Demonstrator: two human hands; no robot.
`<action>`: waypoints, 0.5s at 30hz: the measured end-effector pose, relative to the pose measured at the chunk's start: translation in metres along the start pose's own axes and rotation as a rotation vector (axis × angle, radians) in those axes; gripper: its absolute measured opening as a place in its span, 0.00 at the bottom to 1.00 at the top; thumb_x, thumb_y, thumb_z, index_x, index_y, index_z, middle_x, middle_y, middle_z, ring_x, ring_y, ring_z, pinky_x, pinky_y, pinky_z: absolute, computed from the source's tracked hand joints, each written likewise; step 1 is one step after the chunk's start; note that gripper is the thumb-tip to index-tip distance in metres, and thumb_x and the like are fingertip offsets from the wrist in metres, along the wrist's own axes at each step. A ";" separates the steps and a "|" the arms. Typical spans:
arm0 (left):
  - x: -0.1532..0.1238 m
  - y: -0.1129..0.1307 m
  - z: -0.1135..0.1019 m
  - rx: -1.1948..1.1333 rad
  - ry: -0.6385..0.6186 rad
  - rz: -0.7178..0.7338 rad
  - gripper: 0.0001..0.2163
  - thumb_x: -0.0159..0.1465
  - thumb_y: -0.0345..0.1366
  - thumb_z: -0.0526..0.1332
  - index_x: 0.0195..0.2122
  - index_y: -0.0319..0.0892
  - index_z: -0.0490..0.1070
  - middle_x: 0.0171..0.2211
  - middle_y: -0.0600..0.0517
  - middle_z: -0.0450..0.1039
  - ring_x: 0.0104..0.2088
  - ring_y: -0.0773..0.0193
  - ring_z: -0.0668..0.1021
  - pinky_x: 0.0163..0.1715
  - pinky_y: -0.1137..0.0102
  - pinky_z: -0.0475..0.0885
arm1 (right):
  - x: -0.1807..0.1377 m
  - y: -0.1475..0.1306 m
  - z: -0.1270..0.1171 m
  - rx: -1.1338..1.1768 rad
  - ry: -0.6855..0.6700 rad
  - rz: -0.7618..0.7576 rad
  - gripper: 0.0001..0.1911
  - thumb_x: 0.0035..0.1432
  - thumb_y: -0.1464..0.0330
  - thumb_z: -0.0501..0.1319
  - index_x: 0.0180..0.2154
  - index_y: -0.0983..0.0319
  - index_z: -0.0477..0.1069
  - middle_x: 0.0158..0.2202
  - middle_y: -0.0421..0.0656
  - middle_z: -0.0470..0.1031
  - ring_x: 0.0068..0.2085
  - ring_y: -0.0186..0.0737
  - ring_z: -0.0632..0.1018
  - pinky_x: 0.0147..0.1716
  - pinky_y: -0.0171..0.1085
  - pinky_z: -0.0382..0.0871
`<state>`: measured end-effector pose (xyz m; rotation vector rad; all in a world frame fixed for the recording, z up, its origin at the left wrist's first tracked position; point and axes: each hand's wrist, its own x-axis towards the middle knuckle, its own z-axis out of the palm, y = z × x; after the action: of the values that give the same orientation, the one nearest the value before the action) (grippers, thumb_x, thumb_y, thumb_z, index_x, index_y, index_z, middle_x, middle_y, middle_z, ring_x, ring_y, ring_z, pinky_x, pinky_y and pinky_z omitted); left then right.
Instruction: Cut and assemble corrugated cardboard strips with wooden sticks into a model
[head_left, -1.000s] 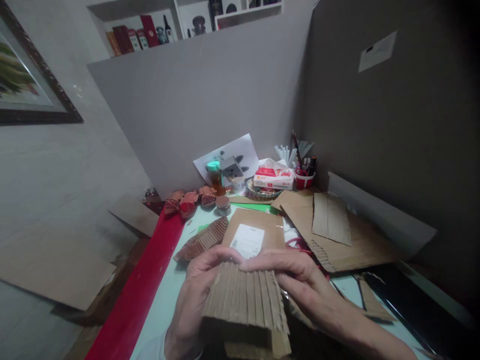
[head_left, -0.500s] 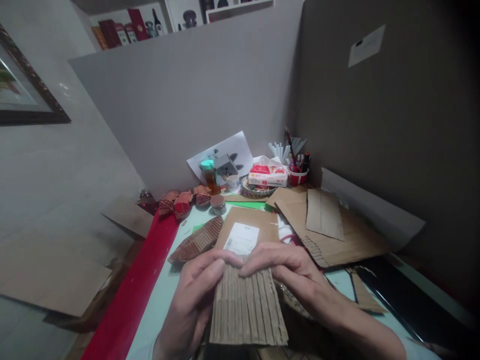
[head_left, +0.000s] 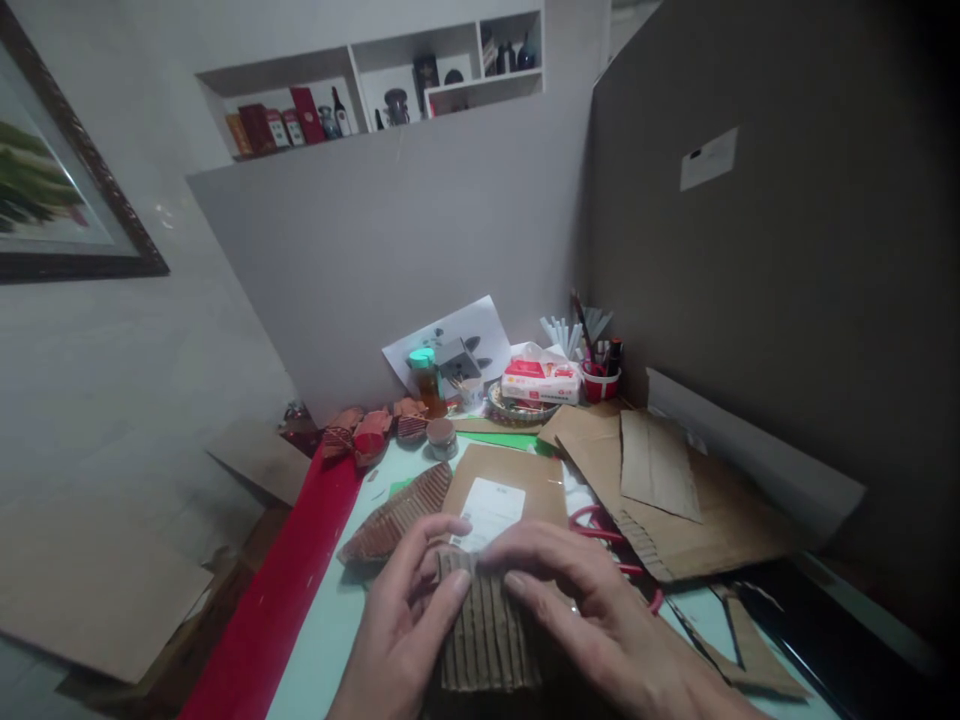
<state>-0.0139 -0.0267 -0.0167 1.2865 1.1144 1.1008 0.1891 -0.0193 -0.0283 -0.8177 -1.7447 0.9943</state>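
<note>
A strip of corrugated cardboard [head_left: 487, 640], its parallel ridges facing up, is held between both hands close to me. My left hand [head_left: 412, 610] grips its left side, thumb on top and fingers behind. My right hand [head_left: 577, 600] closes on its upper right edge, with the thumb on the ridged face. Just beyond lies a flat brown cardboard piece [head_left: 536, 485] with a white label [head_left: 493, 508]. Left of it rests a boat-shaped piece of ridged cardboard [head_left: 397, 515]. Red-handled scissors [head_left: 596, 525] lie partly hidden behind my right hand.
Large cardboard sheets [head_left: 720, 520] cover the right side of the table. Along the back stand a small round jar [head_left: 441, 440], a green-lidded bottle [head_left: 426, 385], a tissue pack [head_left: 540, 380] and a red pen cup [head_left: 601, 382]. Reddish cardboard pieces [head_left: 371, 435] sit at the back left.
Both hands have shifted their grip on the ridged cardboard, thumbs now on its face. It looks narrower and more tilted. The view has tipped upward, and more of the red scissor handles shows.
</note>
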 end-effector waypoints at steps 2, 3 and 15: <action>0.001 -0.004 0.000 0.015 0.004 -0.016 0.21 0.64 0.57 0.67 0.49 0.48 0.73 0.32 0.56 0.75 0.33 0.64 0.74 0.35 0.73 0.66 | -0.001 0.002 0.005 -0.049 0.055 0.070 0.17 0.69 0.59 0.61 0.56 0.54 0.76 0.54 0.45 0.81 0.53 0.48 0.79 0.53 0.43 0.70; 0.001 -0.005 0.000 0.038 0.019 -0.015 0.20 0.65 0.58 0.66 0.46 0.47 0.74 0.30 0.56 0.73 0.31 0.65 0.72 0.32 0.73 0.64 | -0.002 0.004 0.007 -0.067 0.068 0.102 0.20 0.69 0.57 0.61 0.59 0.54 0.74 0.56 0.46 0.80 0.54 0.49 0.79 0.54 0.44 0.71; -0.008 -0.006 0.013 0.273 0.125 0.203 0.16 0.68 0.50 0.64 0.29 0.46 0.79 0.24 0.55 0.71 0.28 0.65 0.71 0.31 0.73 0.62 | 0.005 -0.004 -0.001 -0.124 -0.018 0.089 0.13 0.69 0.58 0.63 0.38 0.58 0.81 0.37 0.40 0.83 0.41 0.44 0.80 0.44 0.40 0.68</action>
<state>-0.0024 -0.0363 -0.0232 1.5900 1.2817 1.2222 0.1876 -0.0165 -0.0221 -0.9753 -1.8123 0.9618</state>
